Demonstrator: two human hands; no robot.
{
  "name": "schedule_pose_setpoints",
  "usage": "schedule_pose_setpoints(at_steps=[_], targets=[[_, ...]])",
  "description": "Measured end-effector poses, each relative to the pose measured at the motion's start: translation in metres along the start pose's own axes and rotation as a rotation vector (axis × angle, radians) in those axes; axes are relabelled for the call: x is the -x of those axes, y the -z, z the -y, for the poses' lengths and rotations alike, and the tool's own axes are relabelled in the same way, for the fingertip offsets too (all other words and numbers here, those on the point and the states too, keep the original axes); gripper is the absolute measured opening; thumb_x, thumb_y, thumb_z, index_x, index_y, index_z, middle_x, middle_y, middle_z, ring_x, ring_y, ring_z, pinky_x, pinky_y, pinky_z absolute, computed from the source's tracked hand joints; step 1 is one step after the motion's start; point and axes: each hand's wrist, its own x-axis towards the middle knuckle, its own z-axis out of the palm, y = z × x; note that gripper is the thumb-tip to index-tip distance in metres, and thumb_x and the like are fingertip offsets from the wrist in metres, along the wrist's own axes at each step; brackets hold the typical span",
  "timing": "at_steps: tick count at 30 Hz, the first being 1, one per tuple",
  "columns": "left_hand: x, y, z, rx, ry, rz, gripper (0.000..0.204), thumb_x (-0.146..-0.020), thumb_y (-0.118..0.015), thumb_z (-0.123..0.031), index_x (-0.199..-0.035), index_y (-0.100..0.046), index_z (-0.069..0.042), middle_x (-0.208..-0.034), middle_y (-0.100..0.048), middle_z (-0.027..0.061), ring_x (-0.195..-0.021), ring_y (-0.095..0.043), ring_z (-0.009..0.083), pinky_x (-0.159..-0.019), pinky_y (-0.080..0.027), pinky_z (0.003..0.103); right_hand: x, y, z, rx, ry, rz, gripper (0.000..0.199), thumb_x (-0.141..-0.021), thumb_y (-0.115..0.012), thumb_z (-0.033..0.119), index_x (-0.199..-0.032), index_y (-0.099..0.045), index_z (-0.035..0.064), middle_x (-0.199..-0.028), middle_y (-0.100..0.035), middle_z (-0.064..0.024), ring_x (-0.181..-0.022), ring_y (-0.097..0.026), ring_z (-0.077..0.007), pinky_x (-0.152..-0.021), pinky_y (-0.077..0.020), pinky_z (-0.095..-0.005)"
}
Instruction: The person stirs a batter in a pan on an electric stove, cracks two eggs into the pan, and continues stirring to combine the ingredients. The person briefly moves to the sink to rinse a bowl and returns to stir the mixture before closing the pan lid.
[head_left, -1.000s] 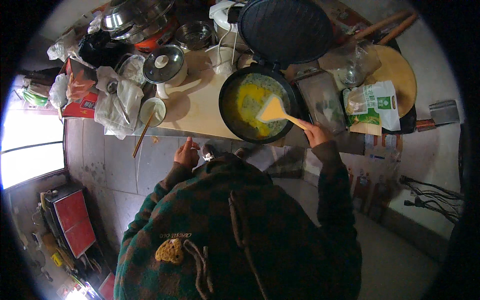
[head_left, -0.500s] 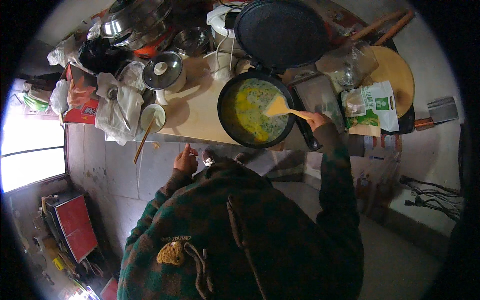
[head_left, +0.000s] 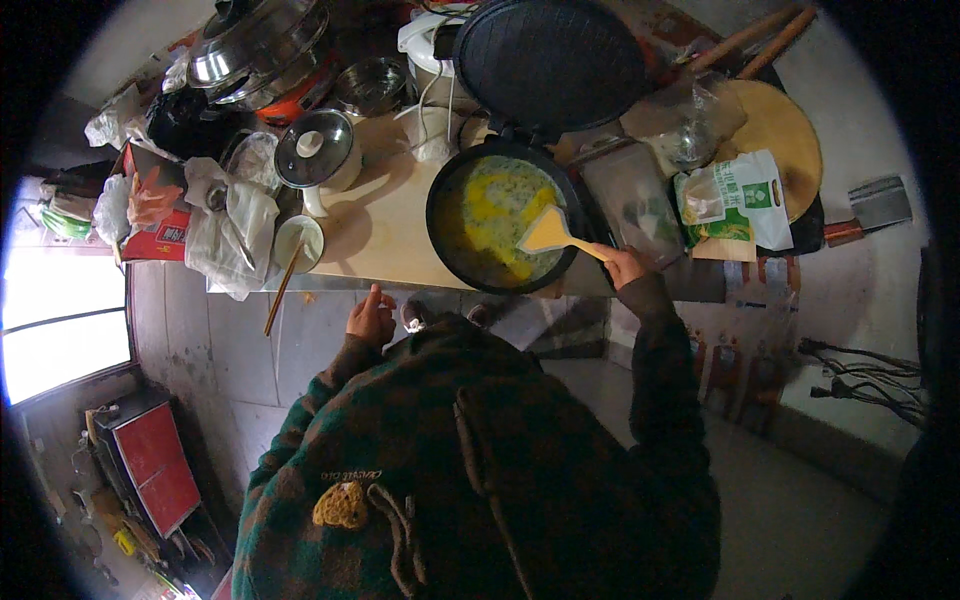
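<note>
My right hand [head_left: 626, 265] is closed round the handle of a pale yellow spatula [head_left: 548, 232], whose wide blade rests on the right part of the food. That food is a yellow egg mixture [head_left: 490, 205] with green flecks, spread over the bottom of a round black pan [head_left: 436, 240]. The pan's black lid [head_left: 550, 65] stands raised behind it. My left hand [head_left: 371, 318] hangs in front of the table edge, holding nothing, with one finger stretched out and the others loosely bent. Closest to it on the table is a white bowl [head_left: 314, 232] with a wooden stick [head_left: 283, 292] leaning out over the edge.
A glass-lidded pot [head_left: 318, 150] sits left on the wooden tabletop [head_left: 385, 225], beside plastic bags [head_left: 225, 240]. Steel steamer pots [head_left: 255, 55] stand behind. Right of the pan are a clear container [head_left: 632, 200], a green-white food packet [head_left: 742, 205] and a round wooden board [head_left: 775, 130].
My right hand has moved slightly down and left with the spatula, whose blade now sits nearer the pan's front. The yellow streaks in the mixture have shifted. My left hand has barely moved.
</note>
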Motion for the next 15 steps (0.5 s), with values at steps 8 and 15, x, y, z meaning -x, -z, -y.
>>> schedule_pose_setpoints(at_steps=[8,15], targets=[[0.003,-0.003,-0.003,-0.026,-0.015,-0.021,0.043,-0.09,-0.047,-0.045,-0.074,-0.051,-0.006,-0.043,-0.032,-0.0009,-0.032,-0.03,0.0114,-0.033,-0.019,0.027,0.011,0.01,0.016,-0.051,0.017,-0.042,0.031,-0.087,-0.05,0.009,-0.116,-0.057,0.0134,-0.092,-0.058,-0.0174,-0.084,-0.056,-0.0343,-0.071,-0.0451,-0.0388],[0.0,0.003,-0.004,0.01,-0.008,0.009,0.042,-0.09,-0.046,-0.045,-0.075,-0.051,-0.006,-0.042,-0.032,-0.0012,-0.031,-0.03,0.0115,-0.032,-0.018,0.027,0.015,-0.011,0.011,-0.043,-0.055,-0.109,0.034,-0.087,-0.049,0.009,-0.12,-0.054,0.0166,-0.09,-0.058,-0.0173,-0.083,-0.056,-0.0349,-0.072,-0.0448,-0.0395]])
